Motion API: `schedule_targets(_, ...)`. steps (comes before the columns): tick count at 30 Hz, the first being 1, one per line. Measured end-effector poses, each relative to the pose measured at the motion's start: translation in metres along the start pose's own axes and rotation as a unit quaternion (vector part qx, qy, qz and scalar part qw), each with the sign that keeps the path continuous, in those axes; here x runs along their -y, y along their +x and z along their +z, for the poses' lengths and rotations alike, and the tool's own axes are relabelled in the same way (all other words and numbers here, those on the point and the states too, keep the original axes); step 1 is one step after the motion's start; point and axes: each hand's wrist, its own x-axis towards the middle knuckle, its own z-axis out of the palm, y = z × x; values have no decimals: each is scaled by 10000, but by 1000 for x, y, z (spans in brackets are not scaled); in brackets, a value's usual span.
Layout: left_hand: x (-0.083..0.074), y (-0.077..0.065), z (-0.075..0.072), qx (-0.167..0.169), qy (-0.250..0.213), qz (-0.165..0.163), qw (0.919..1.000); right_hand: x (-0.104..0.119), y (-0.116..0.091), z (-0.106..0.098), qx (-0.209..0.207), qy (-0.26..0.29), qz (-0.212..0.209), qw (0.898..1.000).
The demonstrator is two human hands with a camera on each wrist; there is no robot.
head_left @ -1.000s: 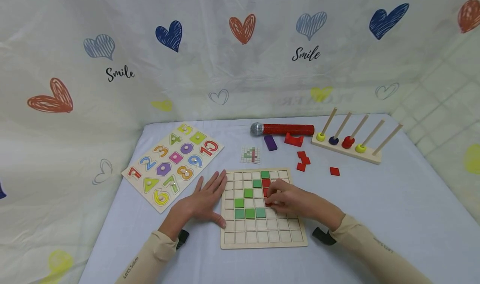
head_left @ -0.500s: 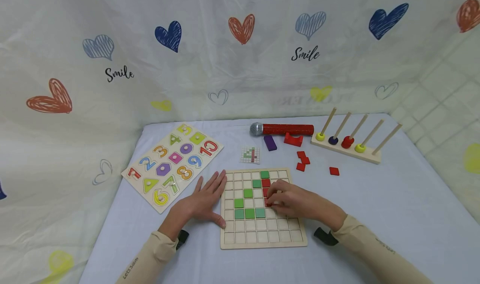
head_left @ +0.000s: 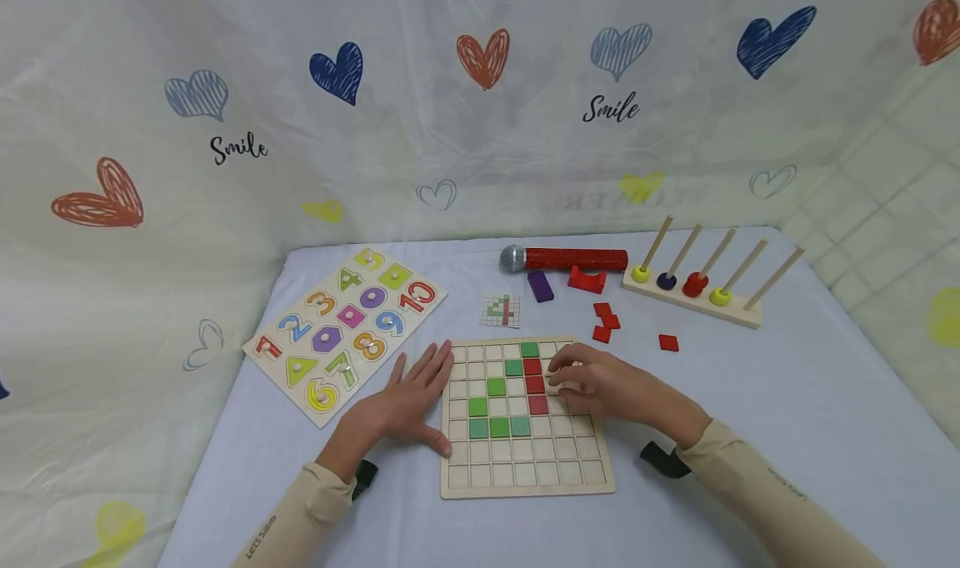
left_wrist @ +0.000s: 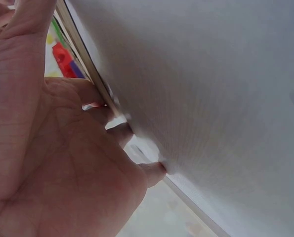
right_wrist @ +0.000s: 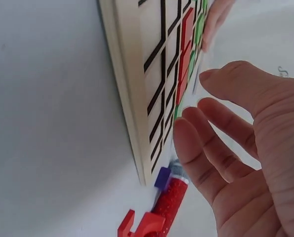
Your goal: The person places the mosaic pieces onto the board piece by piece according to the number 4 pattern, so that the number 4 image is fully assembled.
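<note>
A square wooden grid board (head_left: 525, 486) lies flat on the table. Set in its cells are several green tiles (head_left: 499, 427) forming a slanted line with a bottom row, and a column of three red tiles (head_left: 537, 405) under the topmost green one. My left hand (head_left: 405, 406) lies with spread fingers along the board's left edge, thumb on its rim. Over the board's right side is my right hand (head_left: 615, 389), just right of the red column. In the right wrist view, its loosely bent fingers (right_wrist: 186, 140) stand apart from the thumb, with nothing between them.
Loose red tiles (head_left: 602, 333) lie beyond the board, near a pattern card (head_left: 500, 310). Further back are a purple block (head_left: 540, 286), a red arch block (head_left: 587, 280), a red microphone (head_left: 573, 259) and a peg stand (head_left: 693, 296). A number puzzle (head_left: 345, 335) lies left.
My right hand has let go of the lowest red tile, which now sits in its cell. The hand has drawn back to the right with fingers loosened; the left hand stays put.
</note>
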Motion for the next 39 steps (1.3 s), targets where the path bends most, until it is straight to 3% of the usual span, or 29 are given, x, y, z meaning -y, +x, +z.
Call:
schedule_targets(12,-1,-1,0,6,-15,-3,10000,-22,-6,-12,-307,-919,818,9919)
schedule_targets(18,-1,-1,0,21,-16,8,10000,-42,-9,-17,-498,-1014,1219,9861)
schedule_targets(28,0,0,2,24,38,-8,10000,-68,-7,-15,-715,-832,1199,9867)
schedule_targets(39,1,2,3,-7,102,0,9999,-74,-3,-20,-518,-752,1336,9868)
